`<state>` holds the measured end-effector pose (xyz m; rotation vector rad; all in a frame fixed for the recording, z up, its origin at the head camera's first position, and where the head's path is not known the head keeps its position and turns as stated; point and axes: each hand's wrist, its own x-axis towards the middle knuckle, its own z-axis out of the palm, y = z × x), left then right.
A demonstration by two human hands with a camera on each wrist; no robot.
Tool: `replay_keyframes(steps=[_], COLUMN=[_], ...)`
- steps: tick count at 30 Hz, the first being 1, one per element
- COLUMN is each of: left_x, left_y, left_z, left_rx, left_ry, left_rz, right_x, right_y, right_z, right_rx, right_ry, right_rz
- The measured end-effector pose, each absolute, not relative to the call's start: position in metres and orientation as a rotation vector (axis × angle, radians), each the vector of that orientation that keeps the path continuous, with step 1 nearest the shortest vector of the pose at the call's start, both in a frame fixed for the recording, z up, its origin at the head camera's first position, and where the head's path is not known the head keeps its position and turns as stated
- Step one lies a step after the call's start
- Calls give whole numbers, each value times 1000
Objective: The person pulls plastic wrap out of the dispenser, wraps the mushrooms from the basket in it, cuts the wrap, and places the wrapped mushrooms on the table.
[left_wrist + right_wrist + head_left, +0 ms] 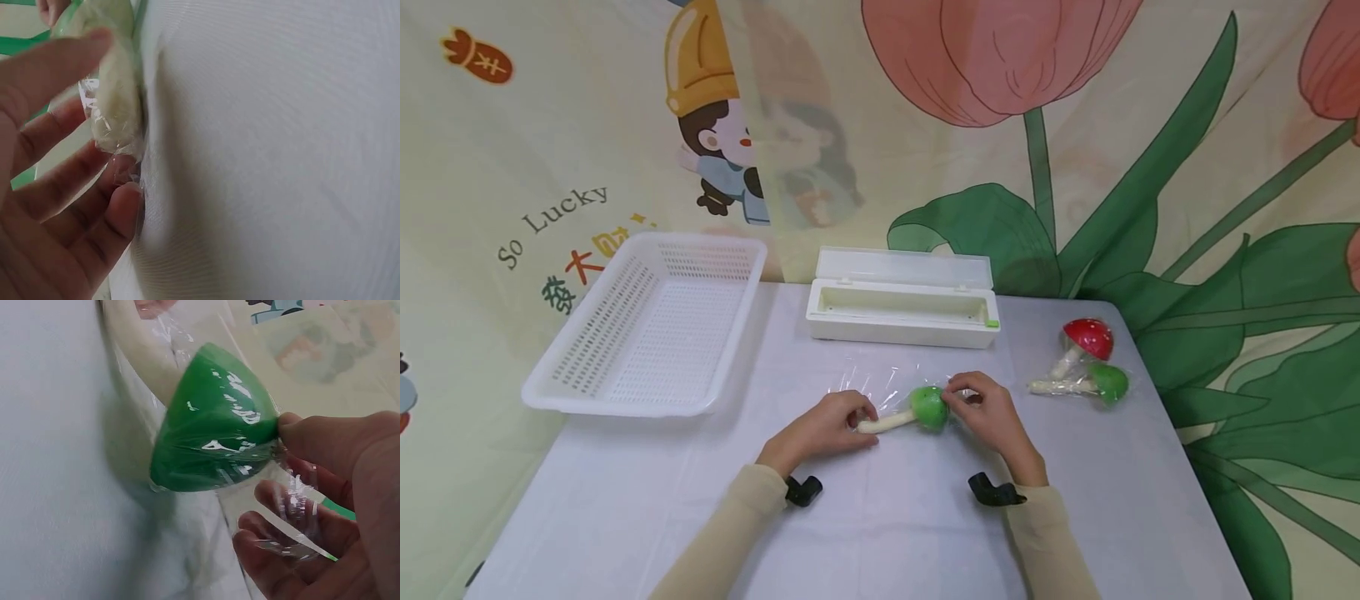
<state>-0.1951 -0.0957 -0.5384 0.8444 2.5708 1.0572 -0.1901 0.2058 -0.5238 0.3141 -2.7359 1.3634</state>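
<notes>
In the head view a toy mushroom with a green cap (929, 408) and a pale stem (891, 421) lies across the middle of the white table, wrapped in clear plastic film (297, 497). My left hand (835, 423) holds the stem end, thumb on one side and fingers on the other. Crinkled film gathers among those fingers in the left wrist view. At the cap, my right hand (990, 417) pinches the film between thumb and forefinger. Its other fingers are loosely bent behind the film in the right wrist view.
Ahead of my hands stands a white box (902, 329) with its clear lid (902, 267) raised. A white perforated basket (730, 367) is at the left. Two more wrapped mushrooms, one with a red cap (1088, 337), one with a green cap (1108, 383), lie at the right.
</notes>
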Motion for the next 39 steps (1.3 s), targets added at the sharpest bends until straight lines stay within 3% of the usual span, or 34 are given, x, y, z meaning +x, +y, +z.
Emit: replay_keyframes(steps=[18, 31, 39], left_x=[-199, -198, -198], left_y=[-104, -104, -107], left_z=[-543, -547, -547], left_rx=[805, 808, 771], left_ry=[2617, 2689, 2652], left_rz=[1061, 1016, 1128], right_x=[-201, -195, -196], right_y=[196, 202, 203], right_z=[-539, -546, -553], right_rx=[222, 547, 386], right_ry=[-2730, -2545, -2531], right_rz=[1460, 1618, 1623])
